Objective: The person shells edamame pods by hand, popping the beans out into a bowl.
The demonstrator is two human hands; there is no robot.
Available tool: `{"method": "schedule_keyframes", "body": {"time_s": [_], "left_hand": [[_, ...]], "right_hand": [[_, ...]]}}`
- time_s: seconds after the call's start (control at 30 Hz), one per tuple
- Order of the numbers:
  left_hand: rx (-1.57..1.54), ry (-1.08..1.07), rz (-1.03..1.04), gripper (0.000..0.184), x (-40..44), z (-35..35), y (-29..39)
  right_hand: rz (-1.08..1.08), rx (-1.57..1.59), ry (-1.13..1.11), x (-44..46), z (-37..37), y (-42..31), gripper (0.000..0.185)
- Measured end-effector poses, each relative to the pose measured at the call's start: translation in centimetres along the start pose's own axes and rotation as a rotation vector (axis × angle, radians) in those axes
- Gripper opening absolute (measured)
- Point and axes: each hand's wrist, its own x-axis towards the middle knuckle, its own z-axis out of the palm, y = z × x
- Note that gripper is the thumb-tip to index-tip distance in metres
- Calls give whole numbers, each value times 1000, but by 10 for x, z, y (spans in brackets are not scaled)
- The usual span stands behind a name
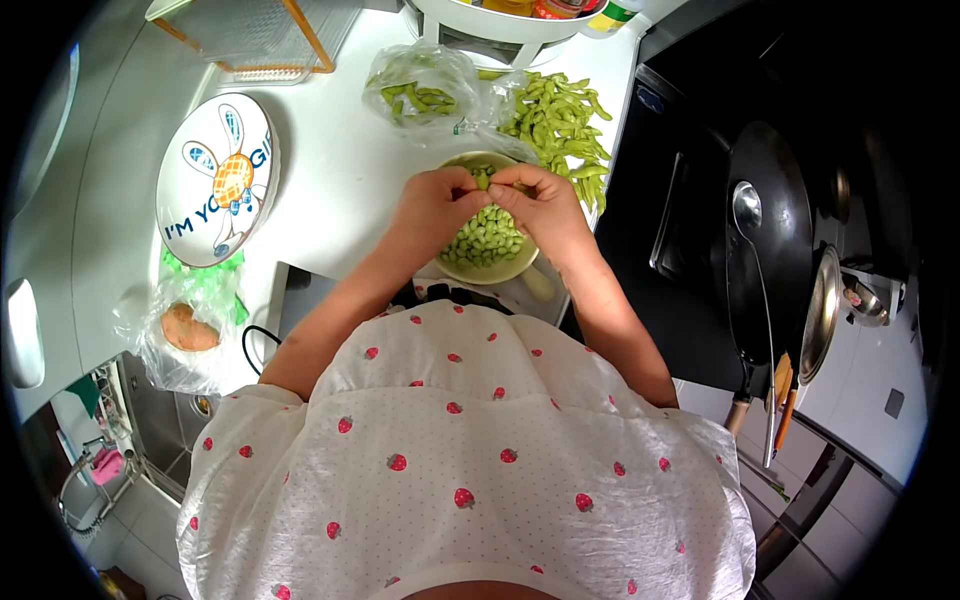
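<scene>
My left hand (pixel 440 205) and my right hand (pixel 543 207) meet over a pale yellow-green bowl (pixel 513 268). Between their pinched fingertips is a small green pod (pixel 483 178), held from both sides. Shelled green beans (pixel 483 238) lie in the bowl below, partly covered by my hands. Just behind the bowl, a heap of unshelled pods (pixel 556 120) is spread on the white counter. To its left is a clear plastic bag (pixel 423 88) with several pods inside.
A plate with a rabbit drawing (pixel 218 180) and a bag holding a brown item (pixel 190 327) are at the left. A black wok (pixel 770 240) with a ladle (pixel 747 207) sits on the dark stove (pixel 690 200) at the right. A white round tray (pixel 500 25) stands behind.
</scene>
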Motion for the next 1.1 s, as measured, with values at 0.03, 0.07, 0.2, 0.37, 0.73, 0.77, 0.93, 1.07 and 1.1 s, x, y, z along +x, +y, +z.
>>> {"method": "schedule_keyframes", "body": {"time_s": [0.03, 0.07, 0.2, 0.37, 0.73, 0.77, 0.93, 1.07, 1.1], "left_hand": [[3, 8, 8, 20, -1, 1, 0], [7, 16, 16, 18, -1, 1, 0], [-23, 31, 66, 14, -3, 0, 3], [-408, -47, -49, 12, -7, -2, 11], [-527, -109, -164, 13, -6, -9, 12], [-522, -112, -160, 13, -6, -9, 11], [-516, -108, -137, 13, -6, -9, 9], [-527, -89, -104, 12, -8, -6, 10], [-519, -85, -93, 11, -8, -6, 11]], "right_hand": [[71, 79, -9, 0, -1, 0, 7], [108, 158, -40, 0, -2, 1, 7], [220, 381, -112, -3, -2, 2, 8], [271, 379, -82, -6, 2, -2, 12], [149, 181, -15, -14, 8, -4, 15], [131, 185, 10, -15, 10, -4, 15], [64, 152, 80, -18, 17, -1, 15], [34, 161, 68, -20, 18, 1, 14], [45, 197, 55, -20, 17, 0, 14]]}}
